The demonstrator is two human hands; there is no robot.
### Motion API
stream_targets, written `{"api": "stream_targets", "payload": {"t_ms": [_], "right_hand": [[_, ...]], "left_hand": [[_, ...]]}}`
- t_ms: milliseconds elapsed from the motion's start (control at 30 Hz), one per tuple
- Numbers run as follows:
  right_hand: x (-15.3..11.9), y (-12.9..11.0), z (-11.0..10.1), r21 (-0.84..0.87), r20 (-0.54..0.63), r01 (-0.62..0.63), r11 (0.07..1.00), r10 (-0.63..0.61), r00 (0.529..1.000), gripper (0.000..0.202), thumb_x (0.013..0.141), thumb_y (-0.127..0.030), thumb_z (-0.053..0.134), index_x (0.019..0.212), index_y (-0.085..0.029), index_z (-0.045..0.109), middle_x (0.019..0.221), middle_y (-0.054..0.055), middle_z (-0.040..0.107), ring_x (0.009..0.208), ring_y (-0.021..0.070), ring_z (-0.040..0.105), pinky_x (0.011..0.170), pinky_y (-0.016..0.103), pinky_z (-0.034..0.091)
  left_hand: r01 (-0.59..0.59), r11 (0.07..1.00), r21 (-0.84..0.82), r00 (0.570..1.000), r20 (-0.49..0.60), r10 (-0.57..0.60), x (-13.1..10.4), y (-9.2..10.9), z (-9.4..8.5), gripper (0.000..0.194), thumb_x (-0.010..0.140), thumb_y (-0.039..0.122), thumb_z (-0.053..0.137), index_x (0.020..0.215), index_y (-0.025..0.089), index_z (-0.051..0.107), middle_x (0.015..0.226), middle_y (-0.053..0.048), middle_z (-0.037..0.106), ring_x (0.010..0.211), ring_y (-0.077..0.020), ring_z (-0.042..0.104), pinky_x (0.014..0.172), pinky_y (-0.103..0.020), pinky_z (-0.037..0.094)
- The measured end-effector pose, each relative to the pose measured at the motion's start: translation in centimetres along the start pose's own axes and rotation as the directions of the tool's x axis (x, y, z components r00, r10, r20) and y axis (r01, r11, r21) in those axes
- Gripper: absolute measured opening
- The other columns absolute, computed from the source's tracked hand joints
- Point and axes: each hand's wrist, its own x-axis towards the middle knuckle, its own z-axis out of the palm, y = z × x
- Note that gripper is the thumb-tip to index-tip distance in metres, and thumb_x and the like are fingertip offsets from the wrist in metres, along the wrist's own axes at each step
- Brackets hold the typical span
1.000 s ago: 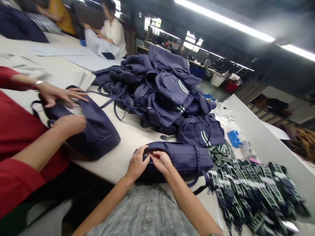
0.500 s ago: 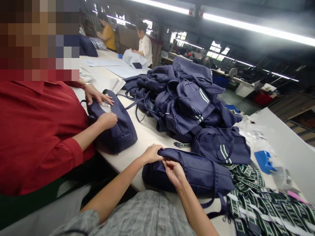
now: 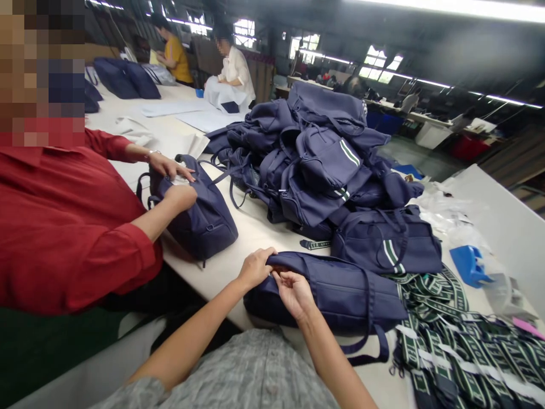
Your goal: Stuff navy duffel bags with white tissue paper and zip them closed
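A navy duffel bag [image 3: 344, 292] lies lengthwise on the table in front of me, its carry straps hanging over the near side. At the bag's left end, my left hand [image 3: 256, 267] grips the upper edge of the opening. My right hand [image 3: 294, 292], palm turned up, pinches the lower edge of that opening close beside the left fingertips. What lies inside the opening is hidden by my fingers and the fabric.
A co-worker in a red shirt [image 3: 80, 227] handles another navy bag [image 3: 204, 210] on my left. Behind my bag rises a pile of navy bags [image 3: 323, 165]. Bundled green-and-white straps [image 3: 477, 358] and a blue tape dispenser [image 3: 470, 266] lie to the right.
The view has shifted slightly. My hands stay at the same opening, with the right hand a little further left along its edge. The co-worker's hands remain on the other bag.
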Motion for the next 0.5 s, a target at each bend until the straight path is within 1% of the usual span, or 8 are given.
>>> {"api": "stream_targets", "payload": {"t_ms": [100,167,233,300,333,400,467,500], "right_hand": [[-0.8,0.1,0.2,-0.036,0.010,0.054,0.998,-0.054,0.999,0.022,0.060,0.002,0.061,0.052,-0.018,0.057,0.061,-0.003,0.060,0.069,0.0086,0.062,0.099,0.022,0.049],[-2.2,-0.1,0.0,-0.124,0.086,0.078,0.989,-0.068,0.994,0.017,0.062,-0.002,0.067,0.059,-0.018,0.061,0.067,-0.003,0.064,0.078,0.0103,0.065,0.101,0.024,0.047],[-4.2,-1.0,-0.4,-0.294,0.146,0.043,0.955,0.000,0.989,0.018,0.064,-0.008,0.071,0.079,-0.018,0.069,0.086,0.001,0.070,0.095,0.0152,0.066,0.102,0.031,0.047],[-6.2,-2.8,-0.9,-0.552,0.180,0.075,0.830,0.030,0.983,0.028,0.070,-0.014,0.071,0.097,-0.020,0.071,0.099,0.006,0.072,0.102,0.0215,0.066,0.099,0.039,0.049],[-6.9,-3.9,-1.0,-0.684,0.211,0.167,0.710,-0.027,0.977,0.027,0.074,-0.017,0.069,0.101,-0.021,0.072,0.103,0.007,0.072,0.103,0.0240,0.066,0.099,0.043,0.049],[-7.3,-6.3,-0.9,-0.853,0.369,0.423,0.306,-0.218,0.903,0.027,0.082,-0.021,0.065,0.107,-0.022,0.072,0.111,0.010,0.070,0.109,0.0288,0.061,0.104,0.048,0.043],[-6.4,-8.2,-0.5,-0.826,0.563,0.536,-0.173,-0.290,0.774,0.040,0.081,-0.024,0.070,0.121,-0.022,0.068,0.128,0.013,0.062,0.123,0.0338,0.050,0.109,0.051,0.035],[-5.5,-8.8,-0.4,-0.773,0.619,0.523,-0.358,-0.246,0.746,0.053,0.077,-0.026,0.075,0.128,-0.020,0.062,0.136,0.016,0.056,0.127,0.0362,0.046,0.108,0.052,0.034]], "left_hand": [[0.013,0.996,0.093,0.999,-0.043,-0.009,-0.3,0.8,0.4,0.036,0.078,0.014,0.056,0.110,0.027,0.063,0.103,-0.005,0.066,0.094,-0.0232,0.062,0.081,-0.032,0.045],[0.027,0.988,0.149,0.998,-0.065,-0.017,-0.2,1.4,0.7,0.034,0.076,0.011,0.055,0.106,0.026,0.062,0.100,-0.004,0.066,0.092,-0.0231,0.062,0.079,-0.032,0.045],[0.043,0.978,0.203,0.996,-0.086,-0.026,0.1,2.0,0.9,0.036,0.073,0.004,0.051,0.101,0.024,0.061,0.098,-0.005,0.066,0.091,-0.0231,0.062,0.079,-0.033,0.045],[0.063,0.966,0.250,0.993,-0.109,-0.037,0.4,2.6,1.2,0.039,0.070,-0.002,0.048,0.098,0.022,0.060,0.096,-0.006,0.066,0.090,-0.0233,0.062,0.079,-0.033,0.044],[0.073,0.960,0.269,0.992,-0.120,-0.041,0.4,2.9,1.3,0.039,0.070,-0.003,0.047,0.097,0.022,0.060,0.096,-0.006,0.066,0.090,-0.0235,0.062,0.079,-0.034,0.044],[0.080,0.953,0.293,0.990,-0.134,-0.042,0.3,3.3,1.4,0.036,0.072,-0.003,0.045,0.095,0.021,0.060,0.095,-0.008,0.065,0.090,-0.0242,0.061,0.080,-0.034,0.043],[0.071,0.951,0.300,0.991,-0.133,-0.032,-0.2,3.4,1.6,0.031,0.078,-0.001,0.044,0.094,0.020,0.059,0.095,-0.009,0.065,0.091,-0.0253,0.060,0.081,-0.035,0.043],[0.063,0.950,0.305,0.990,-0.141,-0.021,-0.5,3.3,1.7,0.028,0.080,0.001,0.043,0.094,0.019,0.059,0.095,-0.010,0.065,0.091,-0.0258,0.060,0.080,-0.035,0.043]]}}
